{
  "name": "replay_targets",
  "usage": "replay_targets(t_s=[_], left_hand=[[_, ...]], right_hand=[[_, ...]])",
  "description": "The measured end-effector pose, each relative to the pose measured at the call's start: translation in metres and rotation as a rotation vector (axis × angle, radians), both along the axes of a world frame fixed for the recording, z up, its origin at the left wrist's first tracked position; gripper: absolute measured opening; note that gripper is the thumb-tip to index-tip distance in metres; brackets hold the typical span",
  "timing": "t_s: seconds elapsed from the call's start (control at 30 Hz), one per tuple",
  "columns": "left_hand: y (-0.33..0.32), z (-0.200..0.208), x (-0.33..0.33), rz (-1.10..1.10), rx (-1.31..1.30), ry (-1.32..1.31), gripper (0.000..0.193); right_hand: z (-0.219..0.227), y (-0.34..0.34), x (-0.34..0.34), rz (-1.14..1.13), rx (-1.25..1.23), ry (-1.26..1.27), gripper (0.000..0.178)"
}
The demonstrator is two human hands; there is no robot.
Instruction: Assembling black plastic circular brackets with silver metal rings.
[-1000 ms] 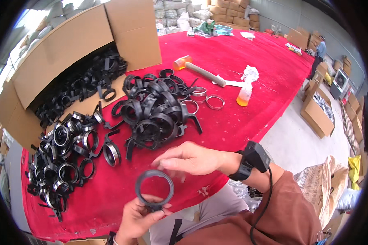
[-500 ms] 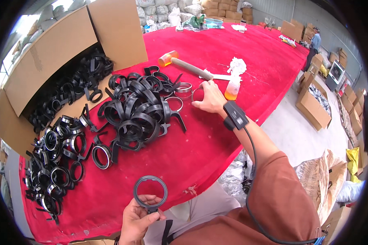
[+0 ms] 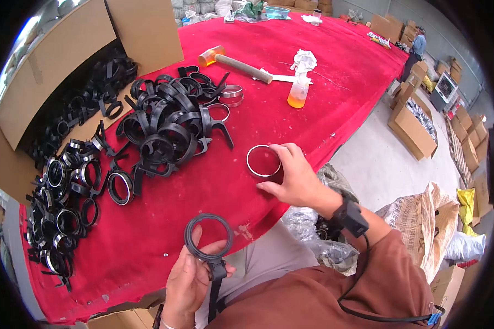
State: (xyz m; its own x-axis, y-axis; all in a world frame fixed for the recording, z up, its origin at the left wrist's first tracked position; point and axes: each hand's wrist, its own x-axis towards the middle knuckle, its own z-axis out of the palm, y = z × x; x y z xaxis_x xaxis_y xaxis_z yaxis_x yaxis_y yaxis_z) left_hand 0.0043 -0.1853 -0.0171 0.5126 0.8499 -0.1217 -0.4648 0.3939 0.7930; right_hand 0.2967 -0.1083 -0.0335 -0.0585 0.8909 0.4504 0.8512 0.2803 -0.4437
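Note:
Near the table's front edge, my left hand grips a black plastic ring with a tab and a strap-like tail at its lower side. To its upper right, my right hand has its fingers curved at the edge of a thin silver metal ring. The fingertips meet the ring's right side; the thumb lies below it, its contact hard to make out. Two more silver rings rest beside a heap of black rings with tails. A mallet with an amber head lies behind.
A cardboard box with many black rings stands open at the left. Black rings with metal inserts are piled before it. A bottle of amber liquid stands on the red-covered table. Far right, another person stands by cartons.
My right hand has come back toward me from beside the mallet handle, bringing the thin metal ring. My left hand's black ring has tilted slightly. The whole view has shifted.

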Motion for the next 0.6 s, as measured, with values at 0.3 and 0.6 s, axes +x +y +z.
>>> replay_targets(t_s=[0.3, 0.6], left_hand=[[0.005, 0.003, 0.004, 0.015, -0.153, -0.082, 0.056], [0.008, 0.005, 0.006, 0.051, -0.112, -0.104, 0.052]], right_hand=[[0.058, 0.059, 0.029, 0.544, -0.563, -0.299, 0.079], [0.061, 0.026, 0.007, 0.538, -0.004, -0.564, 0.058]])
